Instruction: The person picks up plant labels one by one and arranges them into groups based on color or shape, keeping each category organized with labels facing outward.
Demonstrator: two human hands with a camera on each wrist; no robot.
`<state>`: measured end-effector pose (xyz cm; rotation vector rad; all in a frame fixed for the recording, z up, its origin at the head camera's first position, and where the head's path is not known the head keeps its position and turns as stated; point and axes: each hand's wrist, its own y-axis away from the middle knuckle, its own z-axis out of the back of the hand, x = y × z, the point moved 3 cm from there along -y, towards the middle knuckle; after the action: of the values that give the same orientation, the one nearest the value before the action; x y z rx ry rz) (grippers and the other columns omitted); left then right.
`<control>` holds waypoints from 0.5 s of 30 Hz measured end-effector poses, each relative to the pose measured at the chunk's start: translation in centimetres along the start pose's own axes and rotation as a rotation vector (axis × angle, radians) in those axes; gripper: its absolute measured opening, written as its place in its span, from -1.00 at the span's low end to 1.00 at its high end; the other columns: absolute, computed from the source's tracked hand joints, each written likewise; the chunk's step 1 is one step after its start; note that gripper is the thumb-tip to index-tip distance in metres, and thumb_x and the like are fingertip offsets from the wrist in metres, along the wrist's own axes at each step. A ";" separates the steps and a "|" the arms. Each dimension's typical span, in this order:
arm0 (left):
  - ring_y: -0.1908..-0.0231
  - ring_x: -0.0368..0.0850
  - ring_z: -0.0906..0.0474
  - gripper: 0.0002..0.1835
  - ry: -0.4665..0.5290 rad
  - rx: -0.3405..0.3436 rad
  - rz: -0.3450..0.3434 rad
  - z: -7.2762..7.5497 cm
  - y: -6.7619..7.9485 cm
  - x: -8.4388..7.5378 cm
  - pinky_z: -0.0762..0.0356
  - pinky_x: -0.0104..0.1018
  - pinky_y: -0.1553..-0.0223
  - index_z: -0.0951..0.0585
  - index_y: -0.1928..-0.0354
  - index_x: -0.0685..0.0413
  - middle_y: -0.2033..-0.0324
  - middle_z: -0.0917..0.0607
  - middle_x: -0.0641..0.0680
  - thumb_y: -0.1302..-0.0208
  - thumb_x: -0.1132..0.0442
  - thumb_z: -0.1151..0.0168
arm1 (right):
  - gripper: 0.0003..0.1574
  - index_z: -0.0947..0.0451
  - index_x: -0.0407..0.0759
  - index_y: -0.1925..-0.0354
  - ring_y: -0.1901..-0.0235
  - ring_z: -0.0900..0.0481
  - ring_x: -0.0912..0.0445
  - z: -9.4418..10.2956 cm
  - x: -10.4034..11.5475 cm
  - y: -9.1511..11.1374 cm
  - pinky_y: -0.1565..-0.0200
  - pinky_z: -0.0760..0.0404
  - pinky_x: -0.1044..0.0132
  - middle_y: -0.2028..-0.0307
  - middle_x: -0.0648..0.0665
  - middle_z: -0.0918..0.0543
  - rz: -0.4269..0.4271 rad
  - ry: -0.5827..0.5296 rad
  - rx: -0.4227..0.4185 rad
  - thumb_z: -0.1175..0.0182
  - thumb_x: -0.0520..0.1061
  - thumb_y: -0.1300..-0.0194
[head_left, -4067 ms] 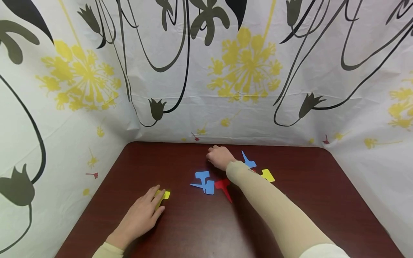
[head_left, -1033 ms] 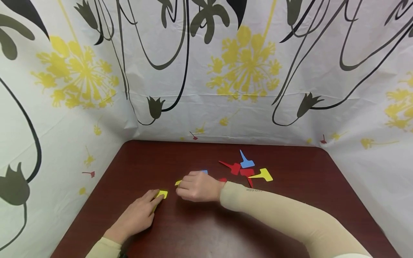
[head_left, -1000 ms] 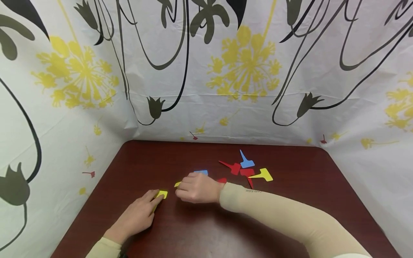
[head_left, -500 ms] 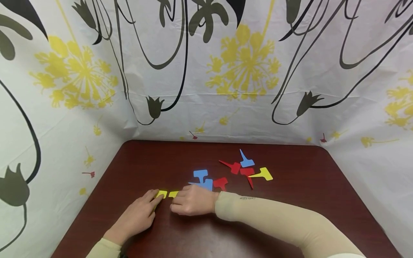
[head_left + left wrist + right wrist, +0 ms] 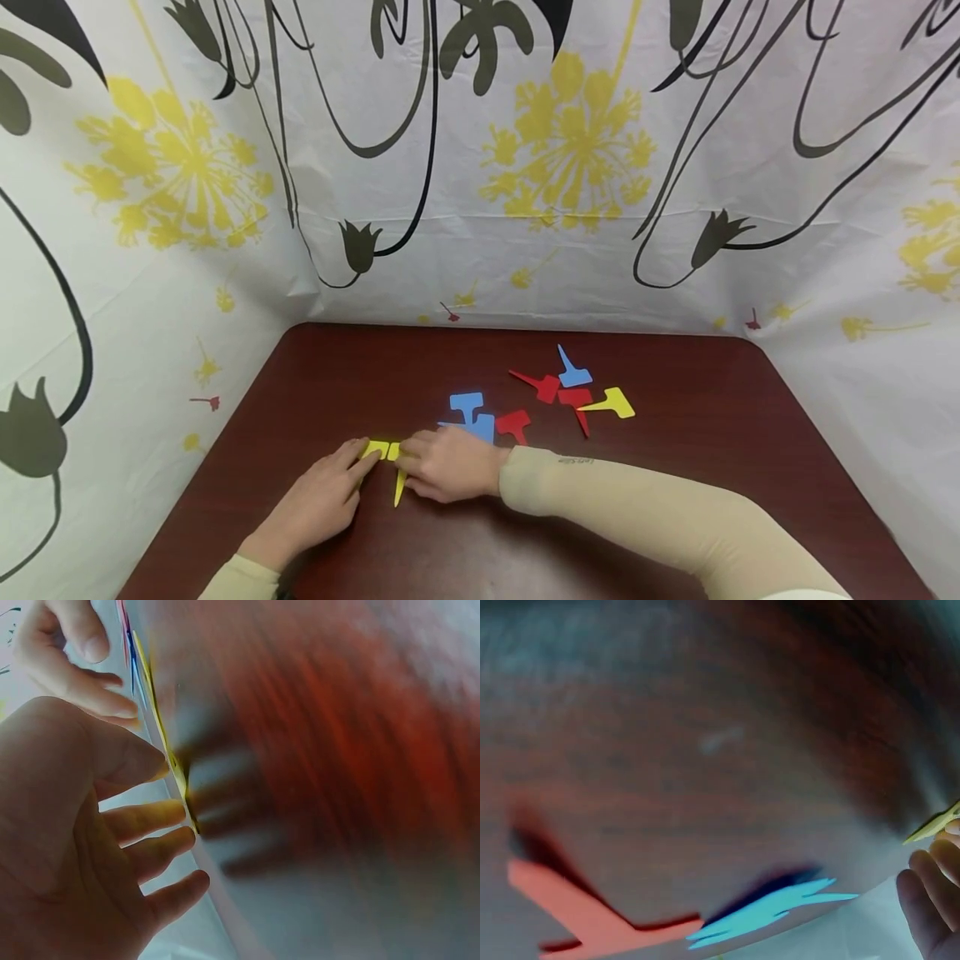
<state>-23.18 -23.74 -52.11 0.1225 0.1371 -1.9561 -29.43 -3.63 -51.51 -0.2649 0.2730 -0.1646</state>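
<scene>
My left hand point(image 5: 318, 500) lies with straight fingers on a yellow T-shaped plant label point(image 5: 377, 450), pressing it to the table. The left wrist view shows the spread fingertips along that thin label point(image 5: 171, 761). Right beside it is a second yellow plant label point(image 5: 400, 490), its pointed stem aimed towards me. The curled fingers of my right hand point(image 5: 450, 462) hold it at the head, which they partly cover. Both label heads stand nearly edge to edge. Next to the right hand are blue point(image 5: 467, 402) and red point(image 5: 513, 423) plant labels.
Further right lie red point(image 5: 545, 388), blue point(image 5: 573, 375) and yellow point(image 5: 618, 403) labels, some overlapping. The dark brown table point(image 5: 360, 367) ends at a patterned white cloth point(image 5: 420, 275) behind and at both sides.
My right hand has come from the far side of the table towards my left hand. It has brought the second yellow label up beside the first. The left hand stays nearly in place.
</scene>
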 end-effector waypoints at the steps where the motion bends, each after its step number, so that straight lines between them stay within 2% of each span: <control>1: -0.37 0.23 -0.32 -0.48 0.005 0.004 -0.001 0.0 0.0 0.0 -0.41 0.16 -0.23 -0.51 -0.36 0.12 -0.37 -0.41 0.27 -0.35 0.30 -0.17 | -0.58 -0.67 -0.02 -0.10 0.09 -0.60 0.20 -0.2 0.0 0.1 0.19 -0.65 0.38 0.02 0.02 -0.65 -0.005 -0.005 0.023 -0.12 0.12 -0.44; 6: -0.38 0.24 -0.31 -0.48 0.019 0.011 0.005 0.0 0.0 -0.1 -0.40 0.17 -0.24 -0.51 -0.36 0.13 -0.37 -0.40 0.27 -0.36 0.30 -0.17 | -0.56 -0.65 -0.01 -0.12 0.09 -0.57 0.22 -0.8 0.0 0.1 0.16 -0.65 0.38 0.02 0.03 -0.64 -0.016 -0.033 0.087 -0.08 0.14 -0.47; 12: -0.38 0.22 -0.31 -0.48 0.015 0.007 0.013 -0.1 0.1 0.0 -0.40 0.17 -0.24 -0.51 -0.37 0.11 -0.37 -0.40 0.26 -0.36 0.29 -0.18 | -0.59 -0.64 0.00 -0.10 0.10 -0.57 0.21 -1.0 -0.1 0.1 0.13 -0.64 0.37 0.02 0.03 -0.63 -0.026 -0.024 0.075 -0.09 0.13 -0.46; 15: -0.38 0.21 -0.31 -0.47 0.008 0.001 0.004 -0.2 0.0 0.0 -0.40 0.16 -0.24 -0.50 -0.38 0.08 -0.38 -0.40 0.25 -0.36 0.29 -0.17 | -0.61 -0.62 0.00 -0.08 0.05 -0.58 0.16 -0.8 -0.4 0.7 0.05 -0.64 0.32 -0.01 0.00 -0.63 -0.078 -0.014 0.055 -0.11 0.13 -0.45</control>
<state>-23.14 -23.71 -52.28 0.1310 0.1412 -1.9521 -29.95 -3.09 -52.33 -0.2221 0.2438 -0.2470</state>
